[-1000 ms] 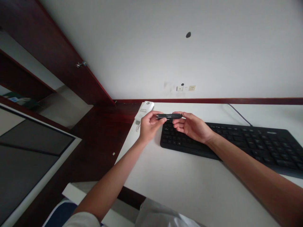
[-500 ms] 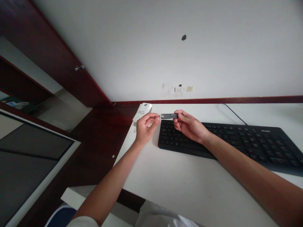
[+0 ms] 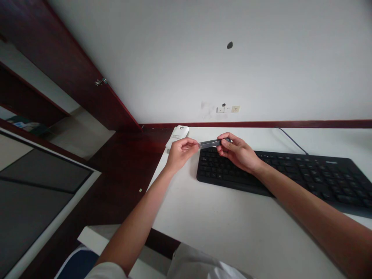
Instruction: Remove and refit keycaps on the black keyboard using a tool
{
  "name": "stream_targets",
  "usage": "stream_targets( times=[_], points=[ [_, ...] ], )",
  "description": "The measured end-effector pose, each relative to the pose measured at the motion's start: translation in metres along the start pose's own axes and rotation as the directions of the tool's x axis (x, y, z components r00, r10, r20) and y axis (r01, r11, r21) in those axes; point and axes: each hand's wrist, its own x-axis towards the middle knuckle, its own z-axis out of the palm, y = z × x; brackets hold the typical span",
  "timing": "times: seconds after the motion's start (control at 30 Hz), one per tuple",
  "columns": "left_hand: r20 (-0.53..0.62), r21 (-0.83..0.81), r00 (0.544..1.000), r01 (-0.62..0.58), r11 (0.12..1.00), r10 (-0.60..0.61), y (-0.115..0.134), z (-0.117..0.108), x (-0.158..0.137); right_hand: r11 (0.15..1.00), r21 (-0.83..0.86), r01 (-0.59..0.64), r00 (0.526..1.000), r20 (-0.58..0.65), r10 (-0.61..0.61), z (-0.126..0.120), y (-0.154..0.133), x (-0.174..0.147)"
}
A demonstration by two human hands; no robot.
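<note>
A slim dark grey nail clipper [image 3: 209,144] with a shiny metal end is held level above the left end of a black keyboard [image 3: 213,172]. My right hand [image 3: 238,154] is closed around its right end, thumb on top and fingers curled beneath. My left hand [image 3: 181,154] is closed in a pinch, thumb and forefinger meeting at the metal tip on the left. Fingertips hide the very end of the tip.
A white box-like device [image 3: 179,133] with a round mark lies at the desk's back left corner. The keyboard's cable [image 3: 292,140] runs back toward the wall. Wall sockets [image 3: 228,109] sit above the white desk [image 3: 221,217]. A dark red door [image 3: 87,66] is at left.
The nail clipper has tilted slightly, its right end now higher. Both hands keep their grip, and the whole view has shifted a little.
</note>
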Motion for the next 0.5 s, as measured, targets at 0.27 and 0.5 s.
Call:
stream_targets(
  times=[0.27,0.5],
  points=[
    [0.035,0.023,0.999,0.033,0.999,-0.034,-0.0027,0.0012,-0.0003,0.998,-0.064,0.015,1.000,-0.001,-0.016,-0.0024,0.0025,0.0007],
    [0.026,0.059,0.999,0.030,0.998,-0.031,-0.0060,0.0015,0.0006,0.997,-0.071,0.031,0.999,-0.008,-0.031,-0.0032,0.0052,0.0016]
  ],
)
